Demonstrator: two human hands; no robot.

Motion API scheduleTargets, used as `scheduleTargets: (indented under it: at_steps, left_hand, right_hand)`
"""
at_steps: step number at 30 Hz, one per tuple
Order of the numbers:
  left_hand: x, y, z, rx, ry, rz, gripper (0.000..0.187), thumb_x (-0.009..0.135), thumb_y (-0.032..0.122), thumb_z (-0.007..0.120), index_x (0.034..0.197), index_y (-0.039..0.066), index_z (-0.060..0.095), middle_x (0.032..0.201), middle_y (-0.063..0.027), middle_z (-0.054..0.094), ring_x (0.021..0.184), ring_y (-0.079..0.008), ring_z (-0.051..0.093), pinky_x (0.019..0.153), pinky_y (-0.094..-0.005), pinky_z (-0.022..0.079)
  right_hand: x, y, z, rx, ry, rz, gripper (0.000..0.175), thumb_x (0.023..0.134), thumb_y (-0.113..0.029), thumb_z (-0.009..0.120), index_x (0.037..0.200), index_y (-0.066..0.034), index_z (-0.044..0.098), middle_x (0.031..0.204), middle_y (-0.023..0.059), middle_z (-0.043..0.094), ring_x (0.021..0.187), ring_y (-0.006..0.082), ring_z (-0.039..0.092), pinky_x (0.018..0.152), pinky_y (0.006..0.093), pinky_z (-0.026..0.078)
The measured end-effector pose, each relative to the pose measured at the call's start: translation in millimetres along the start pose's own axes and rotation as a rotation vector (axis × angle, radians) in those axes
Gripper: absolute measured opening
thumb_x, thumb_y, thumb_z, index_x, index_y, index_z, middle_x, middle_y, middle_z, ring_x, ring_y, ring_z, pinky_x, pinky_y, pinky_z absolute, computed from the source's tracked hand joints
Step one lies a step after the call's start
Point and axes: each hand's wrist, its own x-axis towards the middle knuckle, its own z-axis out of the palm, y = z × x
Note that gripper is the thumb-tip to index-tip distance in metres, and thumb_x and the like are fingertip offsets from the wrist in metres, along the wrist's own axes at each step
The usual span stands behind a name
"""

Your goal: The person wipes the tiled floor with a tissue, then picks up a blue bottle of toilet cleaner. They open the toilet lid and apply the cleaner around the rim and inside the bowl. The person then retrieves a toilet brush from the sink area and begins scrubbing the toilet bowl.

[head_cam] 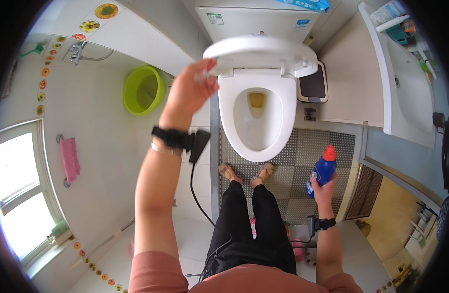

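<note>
A white toilet bowl (290,117) stands before me, with yellowish water at its bottom. Its lid (261,45) is raised at the back. My left hand (193,88) is beside the lid's left edge, blurred, with the fingers curled. Whether it touches the lid or pinches something small and pale, I cannot tell. On the other side, my right hand (324,188) grips a dark blue squeeze bottle (324,171) with a red cap, tilted slightly and held to the right of the bowl.
A lime-green bucket (144,90) stands at left. A black-topped bin (313,85) sits between the toilet and the washbasin cabinet (351,73). The washbasin (411,91) has bottles and brushes along its far edge. Grey studded mats (312,146) cover the floor. A pink towel (70,159) hangs at left.
</note>
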Motion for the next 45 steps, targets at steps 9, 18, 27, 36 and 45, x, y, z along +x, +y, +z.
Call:
scheduleTargets:
  at_steps: [9,18,27,36,45]
  left_hand:
    - [119,47,42,0.275,0.087,0.111,0.017,0.083,0.014,0.054,0.087,-0.002,0.054,0.079,-0.0084,0.054,0.068,-0.0207,0.052,0.072,-0.038,0.054]
    - [102,44,33,1.675,0.151,0.668,0.059,0.076,0.026,0.057,0.132,0.017,0.044,0.125,-0.0079,0.053,0.114,-0.0279,0.051,0.091,-0.0353,0.045]
    - [11,-11,17,1.917,-0.733,-0.707,0.02,0.078,0.022,0.055,0.091,0.013,0.067,0.074,-0.0048,0.064,0.047,-0.0184,0.056,0.053,-0.0295,0.048]
    - [190,24,124,2.2,0.017,0.478,0.063,0.077,0.022,0.063,0.131,0.005,0.036,0.132,-0.0105,0.042,0.098,-0.0302,0.061,0.075,-0.0418,0.052]
    - [239,35,138,2.313,0.025,0.303,0.08,0.069,0.035,0.075,0.134,0.008,0.037,0.135,-0.0021,0.039,0.106,-0.0279,0.058,0.082,-0.0398,0.052]
  right_hand:
    - [14,-46,50,-0.207,-0.181,-0.289,0.063,0.068,-0.015,0.072,0.125,-0.0057,0.045,0.11,0.015,0.059,0.097,0.0316,0.061,0.082,0.0387,0.048]
    - [12,-101,58,-0.146,-0.247,-0.205,0.06,0.07,-0.017,0.071,0.123,-0.0046,0.045,0.106,0.0169,0.06,0.094,0.0328,0.061,0.081,0.0395,0.048]
    - [-15,-82,-25,-0.096,-0.143,-0.06,0.065,0.069,-0.014,0.071,0.125,-0.0008,0.041,0.105,0.0172,0.06,0.094,0.0293,0.061,0.084,0.0383,0.047]
    - [-10,-51,-45,-0.055,-0.01,0.005,0.065,0.071,-0.013,0.072,0.126,0.0,0.04,0.107,0.016,0.058,0.094,0.0287,0.06,0.084,0.0394,0.047]
    - [-5,-38,-43,-0.017,0.032,0.007,0.067,0.071,-0.014,0.072,0.127,0.0005,0.039,0.105,0.0158,0.058,0.091,0.0282,0.06,0.083,0.0395,0.047]
